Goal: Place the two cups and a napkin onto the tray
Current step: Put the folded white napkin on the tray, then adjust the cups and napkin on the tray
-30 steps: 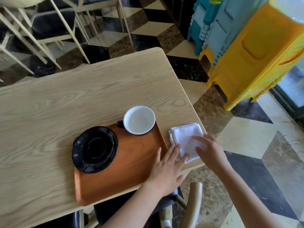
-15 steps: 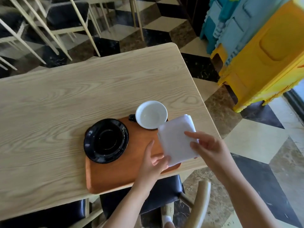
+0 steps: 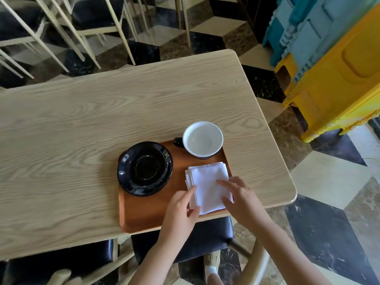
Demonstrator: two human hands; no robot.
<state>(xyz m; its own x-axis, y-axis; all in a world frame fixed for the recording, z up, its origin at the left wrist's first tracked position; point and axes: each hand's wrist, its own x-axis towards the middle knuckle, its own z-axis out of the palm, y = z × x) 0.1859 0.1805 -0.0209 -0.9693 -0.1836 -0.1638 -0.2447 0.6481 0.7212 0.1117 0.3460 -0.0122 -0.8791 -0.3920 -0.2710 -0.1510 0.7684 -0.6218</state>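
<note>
A brown wooden tray lies near the front edge of a light wood table. On it stand a black saucer at the left and a cup with a white inside and a dark handle at the far right corner. A folded white napkin lies flat on the tray's right part. My left hand pinches the napkin's near left edge. My right hand rests on its near right side, fingers spread.
A black-seated chair stands under the table's front edge. More chairs with pale legs stand beyond the table. Yellow and blue plastic stools are stacked at the right on a chequered floor.
The napkin went from the table at the right of the tray, up through the air, down onto the tray's right part. Both hands moved with it. The camera view shifted.
</note>
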